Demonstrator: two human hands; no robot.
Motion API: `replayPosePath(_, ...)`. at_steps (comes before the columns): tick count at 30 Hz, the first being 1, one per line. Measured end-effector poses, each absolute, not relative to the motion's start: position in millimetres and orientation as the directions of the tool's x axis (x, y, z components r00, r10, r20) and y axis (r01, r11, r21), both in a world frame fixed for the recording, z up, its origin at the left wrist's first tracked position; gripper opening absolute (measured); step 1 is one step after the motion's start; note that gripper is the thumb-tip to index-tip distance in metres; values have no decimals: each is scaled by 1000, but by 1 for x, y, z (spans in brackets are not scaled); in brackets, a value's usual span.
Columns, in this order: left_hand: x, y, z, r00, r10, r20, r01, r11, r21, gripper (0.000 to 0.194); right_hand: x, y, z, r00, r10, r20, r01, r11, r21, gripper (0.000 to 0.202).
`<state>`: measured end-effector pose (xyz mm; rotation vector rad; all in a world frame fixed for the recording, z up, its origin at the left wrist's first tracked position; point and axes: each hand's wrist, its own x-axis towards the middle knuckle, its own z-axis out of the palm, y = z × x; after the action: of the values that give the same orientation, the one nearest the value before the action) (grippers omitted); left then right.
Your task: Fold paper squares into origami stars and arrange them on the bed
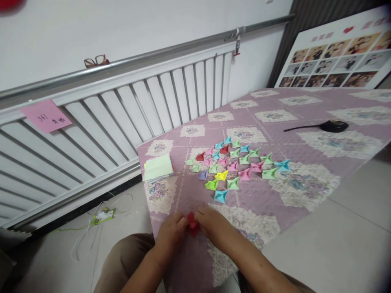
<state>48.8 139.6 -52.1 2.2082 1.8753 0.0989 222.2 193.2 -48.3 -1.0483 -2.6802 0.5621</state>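
Near the front end of the table, a small piece of red folded paper (193,228) lies between my two hands. My left hand (171,231) grips its left side, fingers curled in. From the right, my right hand (209,219) pinches its upper right part. The fingertips hide some of the folds. Just beyond, several folded paper boats (233,183) stand in rough rows, in green, pink, blue, red, yellow and purple. To the left, a stack of square coloured paper (159,167) rests at the table edge, a pale green sheet on top.
The table has a purple floral tablecloth (189,195). A black handled object (334,125) lies at the right. A white radiator (171,95) runs along the wall, with a pink note (45,116) and glasses (97,61). A power strip (104,216) with cables lies on the floor.
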Motion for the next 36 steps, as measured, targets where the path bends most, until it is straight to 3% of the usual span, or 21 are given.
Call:
replayPosePath(12, 45, 133, -53, 211, 974, -88, 946, -181, 268, 25, 227, 189, -51, -754, 647, 112, 544, 711, -445, 24)
replayPosePath(20, 45, 123, -54, 329, 943, -41, 944, -327, 54, 32, 228, 190, -63, -752, 647, 122, 519, 697, -494, 26)
replayPosePath(36, 48, 111, -65, 429, 901, 69, 895, -413, -170, 48, 231, 189, -43, -626, 779, 16, 674, 552, -491, 9)
